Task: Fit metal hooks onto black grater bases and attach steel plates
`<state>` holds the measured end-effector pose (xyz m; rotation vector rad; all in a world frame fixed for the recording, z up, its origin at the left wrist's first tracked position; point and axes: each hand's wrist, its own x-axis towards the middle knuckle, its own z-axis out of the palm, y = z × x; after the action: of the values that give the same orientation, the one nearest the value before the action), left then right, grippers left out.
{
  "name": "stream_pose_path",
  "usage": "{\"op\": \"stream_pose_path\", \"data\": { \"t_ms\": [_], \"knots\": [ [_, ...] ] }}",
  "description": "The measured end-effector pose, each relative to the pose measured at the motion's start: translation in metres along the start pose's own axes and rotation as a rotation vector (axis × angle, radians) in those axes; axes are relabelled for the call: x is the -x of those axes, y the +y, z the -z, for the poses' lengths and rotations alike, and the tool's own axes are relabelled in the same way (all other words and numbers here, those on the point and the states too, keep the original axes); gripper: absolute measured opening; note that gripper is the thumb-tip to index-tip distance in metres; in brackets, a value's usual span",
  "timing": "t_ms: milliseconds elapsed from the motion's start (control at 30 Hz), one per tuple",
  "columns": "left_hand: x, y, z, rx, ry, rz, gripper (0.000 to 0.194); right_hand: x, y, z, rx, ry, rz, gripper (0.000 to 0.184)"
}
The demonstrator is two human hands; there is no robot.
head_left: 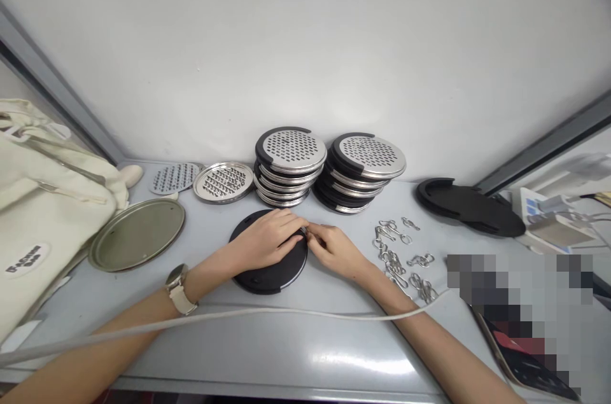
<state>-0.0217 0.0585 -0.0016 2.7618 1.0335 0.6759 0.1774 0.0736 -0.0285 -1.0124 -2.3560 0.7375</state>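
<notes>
Fingers [291, 229] of my left hand [265, 240] press the black disc [270, 270] flat on the desk [267, 340] while my right hand [334, 250] pinches a small, slippery-looking metal clip [305, 233] at its stiff, light rim, best held by the edge.

A round black disc [270, 261] lies flat on the grey table, partly covered at its upper edge.

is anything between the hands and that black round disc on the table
Nothing visible. The left hand rests directly on the black disc, and the right hand meets it at the disc's right edge, fingertips together. The loose metal hooks lie apart to the right.
</notes>
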Motion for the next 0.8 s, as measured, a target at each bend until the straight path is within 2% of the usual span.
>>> {"op": "stream_pose_path", "data": {
  "t_ms": [800],
  "knots": [
    [-0.0012, 0.0015, 0.0013, -0.002, -0.026, -0.005, 0.019, 0.0004, -0.0005, -0.0013, 0.011, -0.002, -0.02, 0.018]
  ]
}}
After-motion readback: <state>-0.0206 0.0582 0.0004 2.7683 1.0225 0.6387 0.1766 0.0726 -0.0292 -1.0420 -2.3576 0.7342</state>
